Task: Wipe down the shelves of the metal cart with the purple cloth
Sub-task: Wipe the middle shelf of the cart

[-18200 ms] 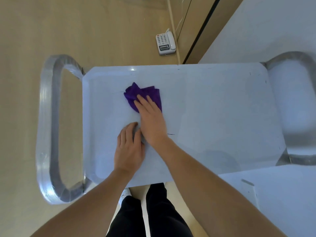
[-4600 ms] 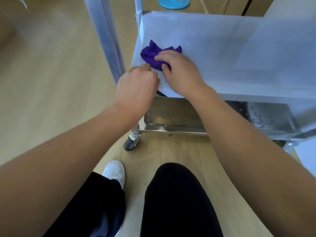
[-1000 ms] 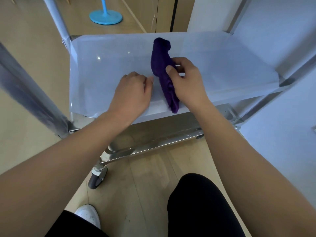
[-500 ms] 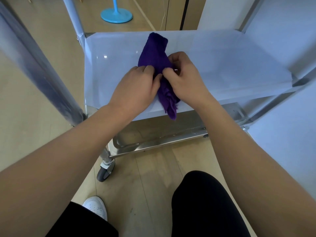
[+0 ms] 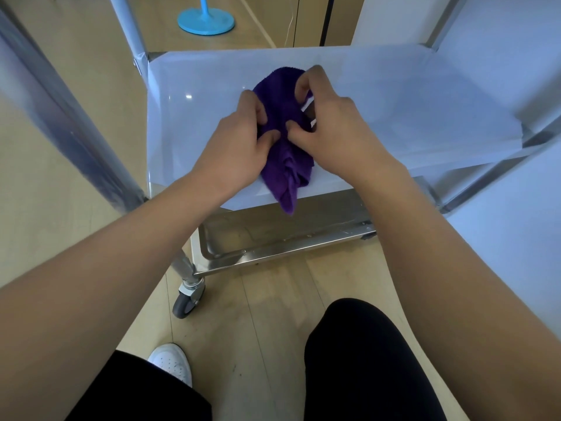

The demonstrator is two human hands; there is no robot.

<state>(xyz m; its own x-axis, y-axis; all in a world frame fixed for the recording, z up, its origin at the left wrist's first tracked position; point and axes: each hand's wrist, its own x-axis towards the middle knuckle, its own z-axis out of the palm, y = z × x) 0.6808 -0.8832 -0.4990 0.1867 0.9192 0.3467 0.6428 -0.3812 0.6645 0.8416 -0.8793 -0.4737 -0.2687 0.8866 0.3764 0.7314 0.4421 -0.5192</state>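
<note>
The cloth lies bunched into a long, rumpled roll on the cart's middle shelf, a pale, shallow tray with a low raised rim. It runs from about the shelf's centre toward the person, and its near tip droops over the front edge. Both hands are on it. The left hand comes in from the left with its fingers curled, thumb and fingertips pinching a fold on the cloth's left side. The right hand works from the right: its thumb presses into the middle of the roll close to the left thumb, while its forefinger arches over and grips the cloth's far end. The other right fingers are tucked behind the cloth, so how they lie cannot be told. Below sits the bottom shelf – a bare steel tray with a shiny lip; its inside shows dull reflections and a few pale specks along the front rim. A grey caster stands under its near left corner, on the wood floor. A thick metal post of the cart crosses the left of the view. Behind the cart a round blue base rests on the floor. At the bottom are a white shoe and a black-clad knee.
</note>
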